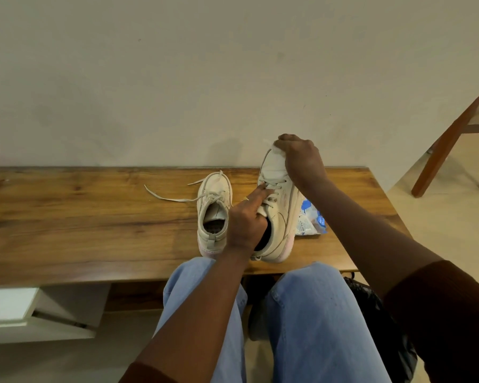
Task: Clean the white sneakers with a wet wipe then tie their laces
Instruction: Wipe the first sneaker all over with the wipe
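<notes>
Two white sneakers are on the wooden table (94, 217). The left sneaker (215, 214) lies flat with its laces loose and trailing to the left. The right sneaker (277, 205) is tipped up on its heel, toe raised toward the wall. My left hand (245, 219) grips the right sneaker at its opening, thumb inside and a finger stretched over the laces. My right hand (299, 156) presses a white wet wipe (275, 150) against the toe, fingers curled over it. Most of the wipe is hidden under the hand.
A blue and white wet wipe pack (311, 219) lies on the table just right of the raised sneaker. A wooden chair (454, 134) stands at the right. A black bag (376, 308) sits on the floor by my right knee. A white shelf (11, 305) is under the table's left.
</notes>
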